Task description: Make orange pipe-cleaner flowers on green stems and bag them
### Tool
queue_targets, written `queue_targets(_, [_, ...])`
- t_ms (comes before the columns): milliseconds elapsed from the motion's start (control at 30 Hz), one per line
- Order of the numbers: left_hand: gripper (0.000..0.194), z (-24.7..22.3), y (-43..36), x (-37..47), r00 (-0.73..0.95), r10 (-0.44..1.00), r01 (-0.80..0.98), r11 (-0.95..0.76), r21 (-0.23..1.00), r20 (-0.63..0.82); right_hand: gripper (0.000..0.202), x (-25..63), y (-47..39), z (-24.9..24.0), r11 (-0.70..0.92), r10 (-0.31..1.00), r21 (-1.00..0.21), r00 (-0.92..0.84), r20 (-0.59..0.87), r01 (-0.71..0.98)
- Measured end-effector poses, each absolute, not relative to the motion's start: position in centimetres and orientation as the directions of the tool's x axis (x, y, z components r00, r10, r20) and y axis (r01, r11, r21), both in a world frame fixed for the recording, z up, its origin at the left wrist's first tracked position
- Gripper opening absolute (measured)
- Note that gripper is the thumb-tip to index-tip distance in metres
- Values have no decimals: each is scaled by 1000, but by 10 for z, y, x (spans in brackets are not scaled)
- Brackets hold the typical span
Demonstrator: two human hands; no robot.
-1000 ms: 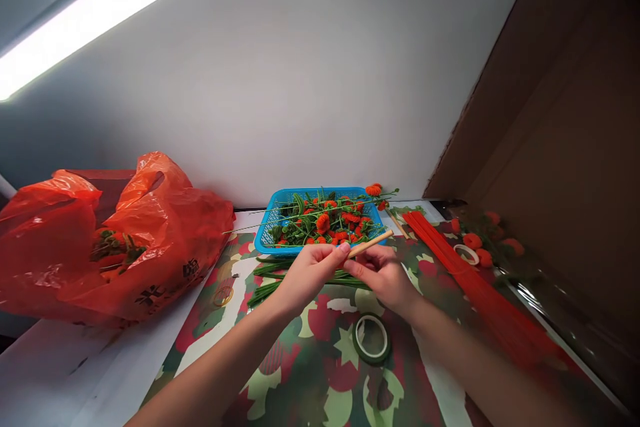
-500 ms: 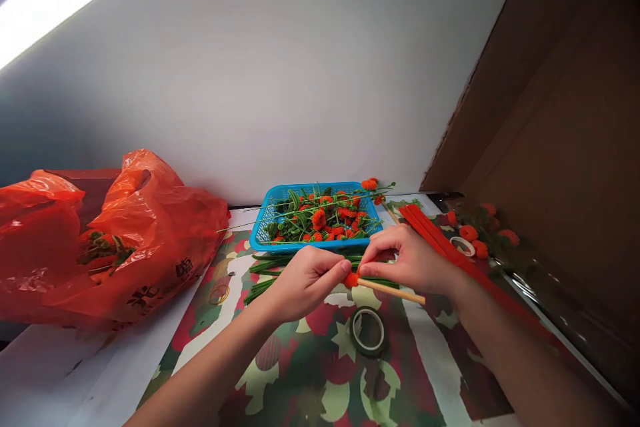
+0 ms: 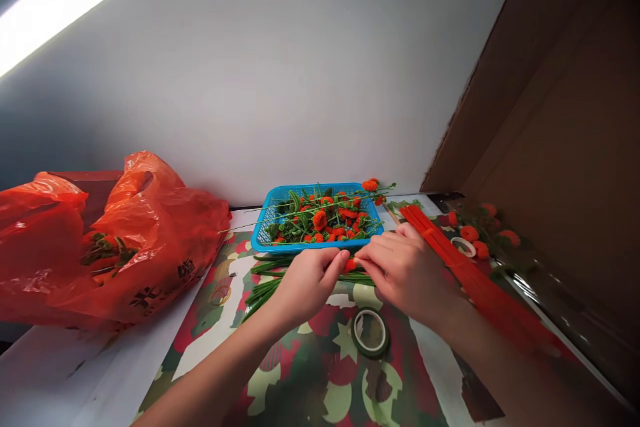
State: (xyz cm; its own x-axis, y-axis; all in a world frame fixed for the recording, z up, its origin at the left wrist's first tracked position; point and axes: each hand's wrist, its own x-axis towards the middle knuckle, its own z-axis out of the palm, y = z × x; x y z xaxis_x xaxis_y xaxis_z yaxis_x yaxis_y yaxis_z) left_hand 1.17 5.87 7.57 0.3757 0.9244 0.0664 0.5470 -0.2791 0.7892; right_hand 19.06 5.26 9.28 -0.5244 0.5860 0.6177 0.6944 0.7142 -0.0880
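- While the head view shows both hands nearly meeting, a small orange chenille piece [image 3: 351,265] sits between the fingertips, just in front of the blue plastic basket [image 3: 320,248] and over the green stems [image 3: 263,291].
- The left hand [image 3: 310,283] has its thumb and forefinger pinched on the piece's left side.
- The right hand [image 3: 407,270] is curled in, its fingertips together on the piece's right edge; whatever lies inside its palm cannot be told.
- Just changed: the right hand has come lower and closed in, its back toward the camera, where half a second ago it arched above the piece.
- The wooden stick that then jutted out to the right is out of sight, perhaps covered by that hand.
- For the work in hand, this suggests a fresh grip partway through winding, with the piece not yet let go.
- A second ago the stick pointed up to the right, with no orange visible on it.
- The roll of dark green tape [image 3: 374,351] and the bundle of orange-red chenille stems [image 3: 475,283] lie where they did.
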Motion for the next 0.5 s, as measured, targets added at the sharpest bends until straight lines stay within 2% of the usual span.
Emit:
queue_targets(67, [43, 75, 60, 12, 394, 919, 380, -167, 910, 4, 23, 189, 51, 92, 721, 525, -8, -538, 659, 693])
queue_targets(133, [44, 74, 61, 12, 429, 898, 218, -1, 976, -95, 23, 187, 49, 91, 710, 475, 61, -541, 694, 701])
queue_targets(200, [40, 74, 61, 12, 473, 857, 104, 177, 979, -205, 21, 186, 49, 90, 695, 442, 95, -528, 725, 712])
queue_targets(267, [36, 76, 60, 12, 511, 816, 12, 307, 952, -270, 18, 185, 50, 88, 702, 419, 78, -498, 759, 708])
queue_targets(367, [35, 78, 58, 13, 530, 806, -111, 374, 921, -264, 14, 184, 53, 84, 757, 406, -34, -429, 807, 652])
queue_targets(500, [36, 80, 57, 14, 520, 819, -179, 382, 907, -242, 9, 186, 59, 80, 819, 497, -318, -315, 808, 477])
